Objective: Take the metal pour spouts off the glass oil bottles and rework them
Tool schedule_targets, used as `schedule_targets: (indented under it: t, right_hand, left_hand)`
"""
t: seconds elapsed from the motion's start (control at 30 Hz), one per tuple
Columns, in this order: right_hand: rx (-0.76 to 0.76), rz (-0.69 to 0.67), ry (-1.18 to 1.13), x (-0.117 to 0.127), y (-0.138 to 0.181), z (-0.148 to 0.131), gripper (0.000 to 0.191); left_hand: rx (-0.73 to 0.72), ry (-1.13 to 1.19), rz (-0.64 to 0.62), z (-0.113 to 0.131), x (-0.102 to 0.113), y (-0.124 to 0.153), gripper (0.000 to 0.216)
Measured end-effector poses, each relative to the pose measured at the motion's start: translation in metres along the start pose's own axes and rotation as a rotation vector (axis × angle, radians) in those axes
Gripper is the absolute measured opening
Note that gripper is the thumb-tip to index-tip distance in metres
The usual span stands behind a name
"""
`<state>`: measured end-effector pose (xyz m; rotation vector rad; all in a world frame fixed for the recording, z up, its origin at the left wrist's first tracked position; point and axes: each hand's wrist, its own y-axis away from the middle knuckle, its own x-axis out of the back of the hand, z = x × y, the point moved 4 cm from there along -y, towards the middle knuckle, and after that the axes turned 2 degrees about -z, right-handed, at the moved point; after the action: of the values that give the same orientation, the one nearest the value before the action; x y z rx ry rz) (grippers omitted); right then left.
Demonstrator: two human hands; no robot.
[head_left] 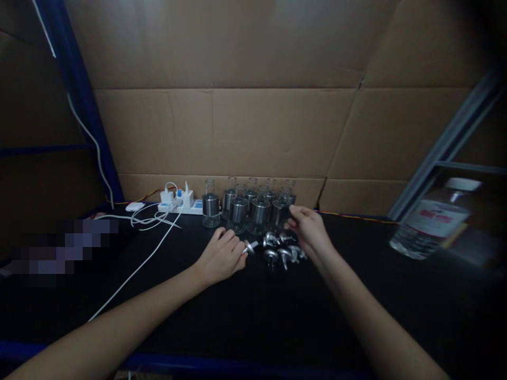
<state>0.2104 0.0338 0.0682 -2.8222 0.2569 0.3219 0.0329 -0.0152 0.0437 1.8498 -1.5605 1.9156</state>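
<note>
Several small glass bottles with metal collars (253,207) stand in a cluster at the back of a black tabletop (253,311). In front of them lie several small metal caps (282,252). My left hand (220,257) rests on the table with its fingers curled, pinching one metal cap (250,246) at its fingertips. My right hand (308,231) reaches to the right end of the cluster, and its fingers close on one bottle (279,213) there.
A white power strip with plugged chargers (179,202) and white cables (147,258) lies at the back left. A large clear plastic bottle (431,220) stands at the right. Cardboard walls (245,126) close the back. A blurred patch covers something at the left.
</note>
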Motion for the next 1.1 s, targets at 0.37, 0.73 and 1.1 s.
schedule_targets:
  t: [0.37,0.73,1.1]
  right_hand:
    - [0.280,-0.154,0.563,-0.010,0.004,0.005,0.019]
    - [0.665,-0.678,1.033,-0.058,0.047,0.008,0.005]
    - [0.653,-0.982,1.328,-0.072,0.071,0.015,0.012]
  left_hand:
    - [0.535,0.417,0.052,-0.048,-0.020,0.006,0.019]
    - [0.595,0.616,0.158,-0.058,-0.030,0.010,0.018]
    - [0.650,0.688,0.234,-0.061,-0.032,0.014,0.018]
